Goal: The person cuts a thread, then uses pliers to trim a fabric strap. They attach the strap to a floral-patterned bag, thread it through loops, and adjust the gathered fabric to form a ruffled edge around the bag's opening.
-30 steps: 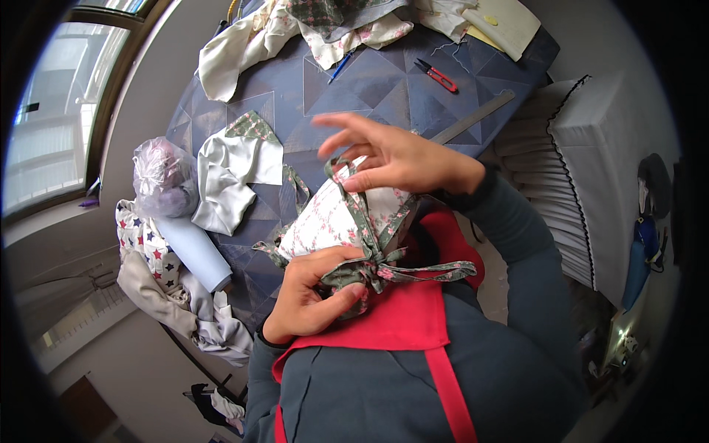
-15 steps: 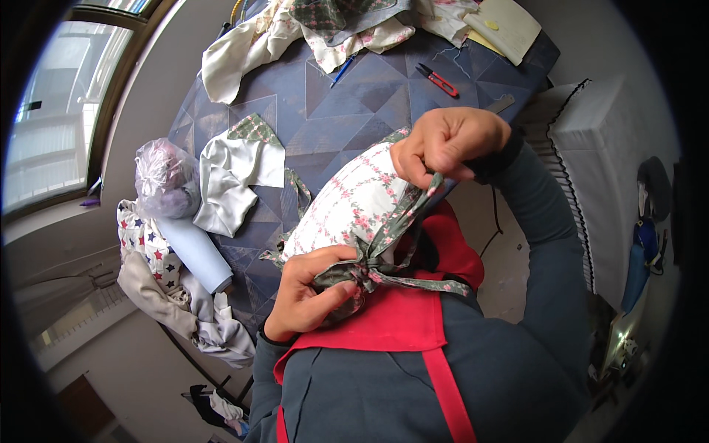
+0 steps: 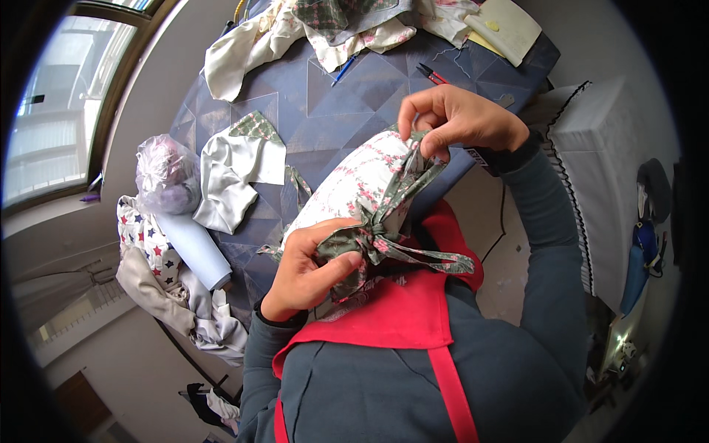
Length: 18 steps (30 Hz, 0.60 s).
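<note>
A plump white cushion (image 3: 347, 177) with pink flower sprays lies slanted across my lap and the table's near edge. Its dark green floral end is gathered and tied, with a loose tie (image 3: 443, 260) trailing to the right of the knot. My left hand (image 3: 306, 267) is closed on the gathered green fabric, thumb on top near the knot. At the cushion's far right end, my right hand (image 3: 467, 122) pinches a green floral edge between thumb and fingers. The palm sides of both hands are hidden.
On the blue patterned table (image 3: 325, 111) lie white cloth with a green corner (image 3: 236, 173), thread snips (image 3: 430, 74) and a blue pen (image 3: 344, 70). A bagged bundle (image 3: 167, 173), a pale blue roll (image 3: 196, 251) and fabrics (image 3: 151, 288) are left. More cloth (image 3: 251, 55) lies at the back.
My right hand has shifted from pulling a green tie outward to pinching the green edge at the cushion's far end. The left hand keeps its hold; the cushion has turned slightly.
</note>
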Each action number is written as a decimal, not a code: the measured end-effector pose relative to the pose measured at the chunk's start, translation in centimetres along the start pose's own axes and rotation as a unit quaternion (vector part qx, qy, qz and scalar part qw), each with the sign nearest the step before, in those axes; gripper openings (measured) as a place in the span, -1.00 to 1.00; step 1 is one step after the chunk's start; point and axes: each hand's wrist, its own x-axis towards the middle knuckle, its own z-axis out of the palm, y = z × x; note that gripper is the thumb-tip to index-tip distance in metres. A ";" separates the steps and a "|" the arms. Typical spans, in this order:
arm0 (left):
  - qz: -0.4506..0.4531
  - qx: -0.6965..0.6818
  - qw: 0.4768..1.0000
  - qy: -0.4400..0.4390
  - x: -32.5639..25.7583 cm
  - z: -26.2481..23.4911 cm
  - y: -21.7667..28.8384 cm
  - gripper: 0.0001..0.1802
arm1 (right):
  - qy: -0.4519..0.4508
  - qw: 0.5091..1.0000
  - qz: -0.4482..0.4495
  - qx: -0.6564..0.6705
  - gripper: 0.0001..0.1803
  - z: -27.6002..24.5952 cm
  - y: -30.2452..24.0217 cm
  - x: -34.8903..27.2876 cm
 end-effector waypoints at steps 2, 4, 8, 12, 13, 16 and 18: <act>-0.013 0.020 1.000 0.010 0.0 0.0 0.1 -0.57 | -0.021 1.000 0.017 -0.007 -0.82 -0.4 0.0 -0.6; -0.023 0.003 1.000 -0.009 0.3 -0.1 0.2 -0.57 | -0.045 0.999 0.000 -0.009 -0.63 -0.6 0.6 -0.8; -0.036 -0.072 0.997 -0.002 1.7 -0.8 0.2 -0.74 | -0.087 0.976 -0.170 0.104 -0.42 -0.7 2.2 0.3; -0.025 -0.250 0.963 -0.099 2.6 -2.4 1.4 -0.55 | 0.280 0.937 -0.058 -0.200 -0.46 -1.6 0.0 1.2; -0.022 -0.267 0.955 -0.124 2.6 -2.9 2.1 -0.48 | 0.390 0.880 -0.005 -0.270 -0.54 -1.0 -1.0 0.6; 0.032 -0.205 0.973 -0.101 3.1 -3.8 4.3 -0.35 | 0.362 0.899 -0.175 -0.173 -0.63 2.8 -4.4 -4.1; 0.066 -0.199 0.974 -0.089 4.7 -4.0 5.4 -0.36 | 0.222 0.949 -0.199 -0.099 -0.66 6.4 -5.5 -5.7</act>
